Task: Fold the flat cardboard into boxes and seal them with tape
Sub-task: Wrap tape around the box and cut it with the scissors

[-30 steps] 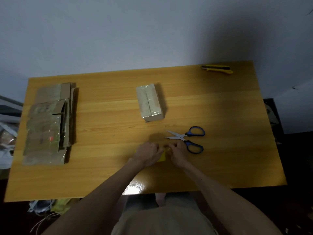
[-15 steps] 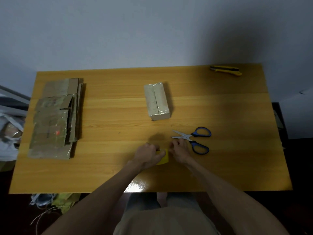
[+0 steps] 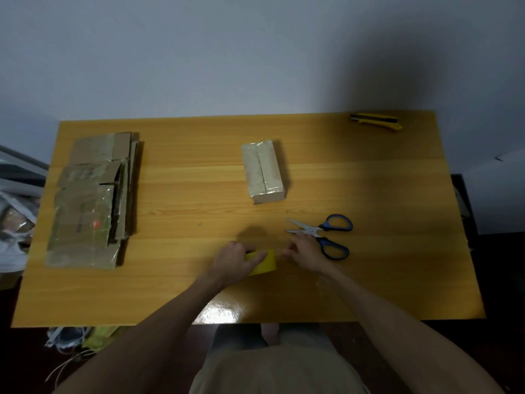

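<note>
My left hand (image 3: 234, 263) is curled round the yellow tape roll (image 3: 264, 264), which sits at its 3 o'clock. My right hand (image 3: 306, 253) is just at the roll's 3 o'clock, fingertips bunched toward it. Whether they pinch a tape end I cannot tell. The taped box (image 3: 263, 172) lies at 12 o'clock from the roll, well apart, and the flat cardboard stack (image 3: 91, 200) at 10 o'clock. Scissors (image 3: 321, 233) lie just beside my right hand, at its 1 o'clock.

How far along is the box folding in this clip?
Done: one taped box stands mid-table. In hand: the left hand holds the yellow tape roll; the right hand picks at its edge, seemingly freeing the end. Left: the flat cardboard stack lies unfolded.
</note>
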